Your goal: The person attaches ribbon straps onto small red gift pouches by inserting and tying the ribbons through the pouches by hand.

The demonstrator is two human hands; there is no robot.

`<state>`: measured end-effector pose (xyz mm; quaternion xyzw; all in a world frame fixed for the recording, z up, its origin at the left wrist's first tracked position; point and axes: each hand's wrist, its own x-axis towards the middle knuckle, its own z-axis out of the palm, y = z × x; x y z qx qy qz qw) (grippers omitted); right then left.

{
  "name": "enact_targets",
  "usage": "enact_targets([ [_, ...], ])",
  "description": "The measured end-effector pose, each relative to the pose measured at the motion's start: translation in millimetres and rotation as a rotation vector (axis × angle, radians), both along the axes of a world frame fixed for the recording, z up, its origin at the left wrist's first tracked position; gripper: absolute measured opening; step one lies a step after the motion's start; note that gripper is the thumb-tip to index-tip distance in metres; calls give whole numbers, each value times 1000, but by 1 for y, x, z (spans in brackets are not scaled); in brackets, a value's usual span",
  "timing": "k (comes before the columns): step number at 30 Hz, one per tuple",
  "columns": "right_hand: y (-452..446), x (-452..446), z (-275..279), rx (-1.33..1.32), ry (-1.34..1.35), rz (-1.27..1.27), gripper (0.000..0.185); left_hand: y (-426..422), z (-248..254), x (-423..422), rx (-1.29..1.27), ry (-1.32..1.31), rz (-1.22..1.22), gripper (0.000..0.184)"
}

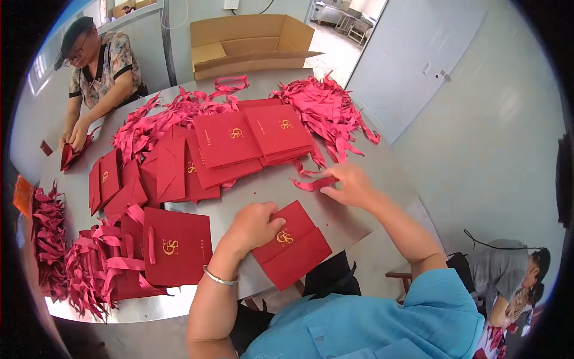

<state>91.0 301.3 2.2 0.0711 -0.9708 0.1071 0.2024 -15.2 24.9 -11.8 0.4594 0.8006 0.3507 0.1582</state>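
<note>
My left hand grips the upper left edge of a red paper gift bag, folded flat, with a gold logo. The bag lies tilted at the table's near edge. My right hand is closed in a pinch on a short pink ribbon, just above the tabletop and to the right of the bag. Beyond my hands are stacks of flat red bags. To the left, another red bag with pink ribbon handles lies on top of several others.
Loose pink ribbons are heaped at the back right and back left of the metal table. A cardboard box stands behind them. One co-worker handles a red bag at far left; another person bends down at lower right.
</note>
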Motion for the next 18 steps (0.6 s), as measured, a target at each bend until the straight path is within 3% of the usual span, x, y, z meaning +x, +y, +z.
enact_targets([
  [7,-19,-25,-1,-42,86,90,36,0,-3,-1,23,-40,0,23],
  [13,-37,-25,-20,-60,11,65,25,-2,0,1,-5,-21,8,23],
  [16,-42,-27,2,-159,87,101,14,-1,0,-1,2,-38,3,23],
  [18,-45,-28,39,-792,201,5,9,0,-1,-2,2,-54,-5,24],
])
